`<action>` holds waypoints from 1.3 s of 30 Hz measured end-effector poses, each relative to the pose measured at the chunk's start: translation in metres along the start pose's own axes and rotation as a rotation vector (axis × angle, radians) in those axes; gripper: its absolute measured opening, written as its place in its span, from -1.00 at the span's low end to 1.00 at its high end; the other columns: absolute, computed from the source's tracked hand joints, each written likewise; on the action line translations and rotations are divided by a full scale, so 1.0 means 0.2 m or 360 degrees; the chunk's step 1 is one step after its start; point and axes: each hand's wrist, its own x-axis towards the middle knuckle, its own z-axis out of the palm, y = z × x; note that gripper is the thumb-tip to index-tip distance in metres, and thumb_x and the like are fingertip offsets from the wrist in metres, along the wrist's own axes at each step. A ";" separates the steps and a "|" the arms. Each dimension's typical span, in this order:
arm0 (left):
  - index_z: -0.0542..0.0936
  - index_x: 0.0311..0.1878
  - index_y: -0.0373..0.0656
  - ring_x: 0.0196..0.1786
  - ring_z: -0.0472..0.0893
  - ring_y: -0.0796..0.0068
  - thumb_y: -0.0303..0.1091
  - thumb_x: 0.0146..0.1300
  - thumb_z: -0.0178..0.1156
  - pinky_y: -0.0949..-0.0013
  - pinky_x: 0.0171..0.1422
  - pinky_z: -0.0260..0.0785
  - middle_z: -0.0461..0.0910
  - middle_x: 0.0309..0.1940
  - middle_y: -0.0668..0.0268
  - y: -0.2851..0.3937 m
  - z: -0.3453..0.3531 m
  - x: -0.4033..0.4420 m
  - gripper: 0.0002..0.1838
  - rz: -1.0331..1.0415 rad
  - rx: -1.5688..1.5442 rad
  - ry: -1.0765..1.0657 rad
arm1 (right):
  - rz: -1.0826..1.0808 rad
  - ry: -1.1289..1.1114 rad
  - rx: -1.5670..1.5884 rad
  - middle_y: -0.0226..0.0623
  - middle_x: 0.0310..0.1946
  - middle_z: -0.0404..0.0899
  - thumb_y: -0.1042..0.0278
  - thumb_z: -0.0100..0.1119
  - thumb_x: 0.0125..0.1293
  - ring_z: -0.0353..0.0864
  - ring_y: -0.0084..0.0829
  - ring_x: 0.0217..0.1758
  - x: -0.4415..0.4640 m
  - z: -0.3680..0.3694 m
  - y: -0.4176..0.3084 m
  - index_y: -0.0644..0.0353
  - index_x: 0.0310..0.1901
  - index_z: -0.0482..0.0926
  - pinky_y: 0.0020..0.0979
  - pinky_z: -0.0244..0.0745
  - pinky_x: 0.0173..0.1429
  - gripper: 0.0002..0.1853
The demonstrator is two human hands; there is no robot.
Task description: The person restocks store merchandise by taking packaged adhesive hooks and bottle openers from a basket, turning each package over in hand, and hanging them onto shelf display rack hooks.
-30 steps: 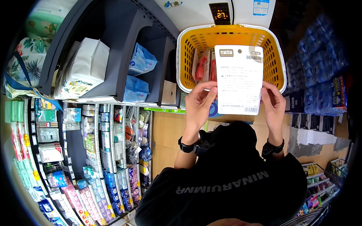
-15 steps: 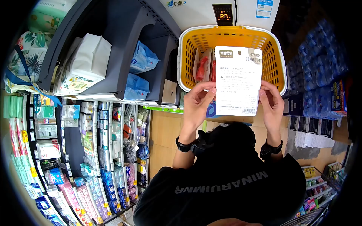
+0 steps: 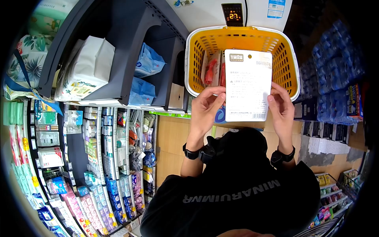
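A white pack of adhesive hooks (image 3: 248, 89) is held up with its printed back towards me, the barcode at its lower right. My left hand (image 3: 209, 106) pinches its left edge between thumb and fingers. At the right edge, my right hand (image 3: 282, 106) grips the pack the same way. Behind it stands a yellow basket (image 3: 243, 35) with a white rim, partly covered by the pack. Inside the basket, on the left, lie packaged red items (image 3: 211, 72) whose kind I cannot make out.
To the left is a dark grey shelf unit (image 3: 130, 51) holding a white package (image 3: 89, 67) and blue packs (image 3: 149, 61). Lower left, racks (image 3: 106, 158) carry many packaged goods. Stacked blue bottle packs (image 3: 335, 67) stand at right. A white panel with a lit display (image 3: 233, 15) rises behind the basket.
The pack has turned slightly, so it looks narrower and glare washes out print on its right side. My right hand has shifted a little left with it.
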 end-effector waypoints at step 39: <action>0.51 0.22 -0.31 -0.09 0.61 0.57 -0.31 0.45 0.22 0.45 0.05 0.46 0.65 -0.11 0.29 0.00 -0.02 -0.20 -0.62 -0.0019 0.0173 0.0030 | -0.0131 -0.0016 0.0136 -0.46 -0.27 0.56 0.54 0.19 0.45 0.44 -0.73 -0.22 -0.07 0.10 -0.03 0.37 0.09 0.53 -0.65 0.33 -0.09 -0.77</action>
